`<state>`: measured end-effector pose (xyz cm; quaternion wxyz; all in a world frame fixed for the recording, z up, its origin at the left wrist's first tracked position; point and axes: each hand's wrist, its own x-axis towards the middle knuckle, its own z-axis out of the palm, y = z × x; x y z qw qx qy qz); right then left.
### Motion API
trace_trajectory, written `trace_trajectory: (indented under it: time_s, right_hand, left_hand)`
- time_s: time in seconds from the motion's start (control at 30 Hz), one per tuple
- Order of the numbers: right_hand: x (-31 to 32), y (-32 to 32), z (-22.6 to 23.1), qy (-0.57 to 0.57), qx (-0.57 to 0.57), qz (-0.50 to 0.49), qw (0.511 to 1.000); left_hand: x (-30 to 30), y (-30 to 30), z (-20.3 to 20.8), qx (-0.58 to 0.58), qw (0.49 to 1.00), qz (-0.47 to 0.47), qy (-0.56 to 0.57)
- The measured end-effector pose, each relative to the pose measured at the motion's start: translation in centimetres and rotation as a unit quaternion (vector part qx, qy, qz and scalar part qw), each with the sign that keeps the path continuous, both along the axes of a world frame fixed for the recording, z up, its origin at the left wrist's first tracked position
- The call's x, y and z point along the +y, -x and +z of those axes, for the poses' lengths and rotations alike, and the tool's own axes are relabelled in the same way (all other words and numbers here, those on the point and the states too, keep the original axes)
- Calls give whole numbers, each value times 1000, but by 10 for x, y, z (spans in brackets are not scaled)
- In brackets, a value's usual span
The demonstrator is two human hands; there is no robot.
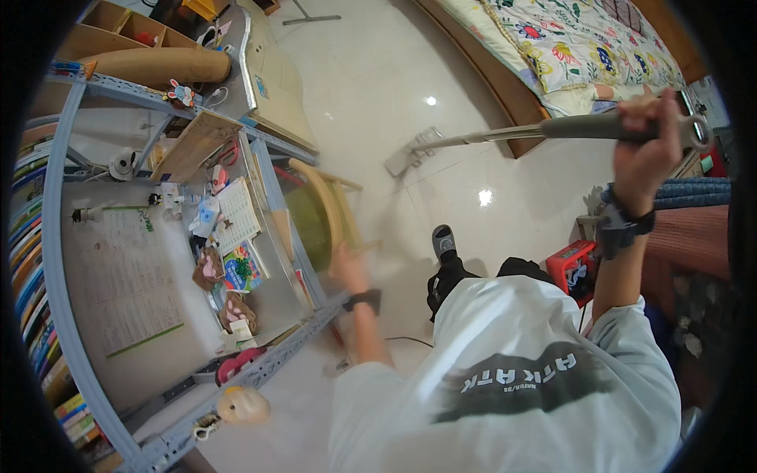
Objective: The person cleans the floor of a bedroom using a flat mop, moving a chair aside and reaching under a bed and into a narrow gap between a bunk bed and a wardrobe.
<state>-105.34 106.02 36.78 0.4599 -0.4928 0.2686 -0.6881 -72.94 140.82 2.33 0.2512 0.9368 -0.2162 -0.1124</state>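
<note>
My right hand (643, 150), raised at the right, is closed around the grey grip of a long-handled mop (579, 127). Its thin pole slants away to the left, and the small pale mop head (402, 162) with a metal frame rests at the tiled floor. Lower and to the left, my left hand (348, 266) is at the near end of the curved wooden back of a chair (319, 197); its fingers are slightly blurred but look wrapped around the wood. The chair, with a greenish seat, stands against the desk.
A metal-framed desk (272, 272) with papers and small toys fills the left, beside a row of books (31, 292). A bed (568, 47) with a flowered cover stands at the far right. A red box (573, 268) sits right of my legs, and a cable (410, 340) lies on the floor.
</note>
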Motion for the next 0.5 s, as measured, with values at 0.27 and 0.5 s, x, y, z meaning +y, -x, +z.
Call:
trace_trajectory:
  time_s: [0.27,0.5]
  right_hand:
    - [109,48,-87,4,114,166,979]
    - [173,192,-77,12,268,296,917]
  left_hand:
    - [-117,182,58,98,972,-168,130]
    - [-145,312,66,67,936,-338,76]
